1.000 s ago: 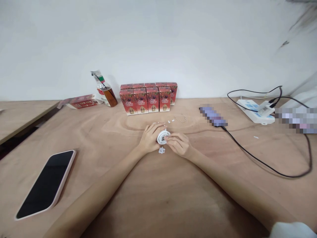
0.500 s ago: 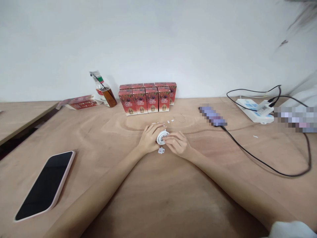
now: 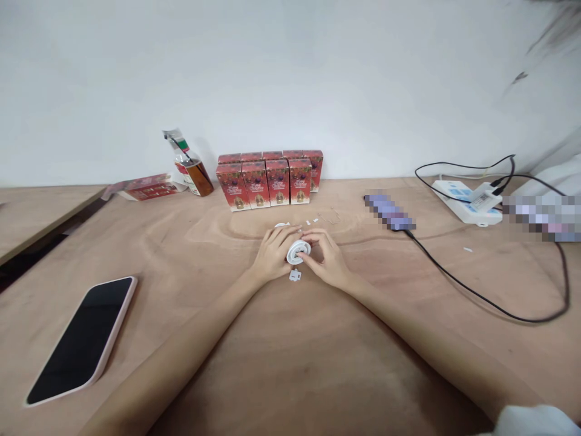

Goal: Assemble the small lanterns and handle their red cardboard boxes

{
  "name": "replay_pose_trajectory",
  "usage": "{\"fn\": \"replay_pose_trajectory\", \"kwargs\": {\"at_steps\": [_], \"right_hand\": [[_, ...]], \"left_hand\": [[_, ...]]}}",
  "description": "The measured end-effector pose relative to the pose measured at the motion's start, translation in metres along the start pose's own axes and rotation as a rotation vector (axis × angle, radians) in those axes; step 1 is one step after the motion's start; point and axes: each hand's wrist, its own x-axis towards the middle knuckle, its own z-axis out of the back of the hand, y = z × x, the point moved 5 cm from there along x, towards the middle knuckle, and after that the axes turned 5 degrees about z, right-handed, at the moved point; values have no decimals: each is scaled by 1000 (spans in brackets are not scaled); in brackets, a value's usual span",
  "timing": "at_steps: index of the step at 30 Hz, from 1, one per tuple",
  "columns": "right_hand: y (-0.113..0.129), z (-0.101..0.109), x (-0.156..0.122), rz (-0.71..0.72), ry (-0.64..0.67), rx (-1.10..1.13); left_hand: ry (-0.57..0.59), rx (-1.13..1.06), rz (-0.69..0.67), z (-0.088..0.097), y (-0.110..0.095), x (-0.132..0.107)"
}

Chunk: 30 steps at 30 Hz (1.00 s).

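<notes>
A small round white plastic part is held between both hands over the middle of the wooden table. My left hand curls round its left side. My right hand grips its right side, fingers wrapped over the top. Just below the hands a small white clip-like piece lies on the table. A few tiny white bits lie just beyond the hands.
A phone in a pink case lies face up at the near left. Several red boxes stand in a row by the wall, with a bottle to their left. A black cable and a white power strip lie to the right.
My right hand's fingers have moved up and over the white part, closing further round it. The left hand has stayed put.
</notes>
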Motion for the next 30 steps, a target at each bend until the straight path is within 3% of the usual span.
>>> {"fn": "replay_pose_trajectory", "kwargs": {"at_steps": [24, 30], "right_hand": [[2, -1, 0, -132, -47, 143], [3, -3, -4, -187, -45, 165]], "left_hand": [[-103, 64, -190, 5, -11, -2], [-80, 56, -240, 4, -13, -3]]}}
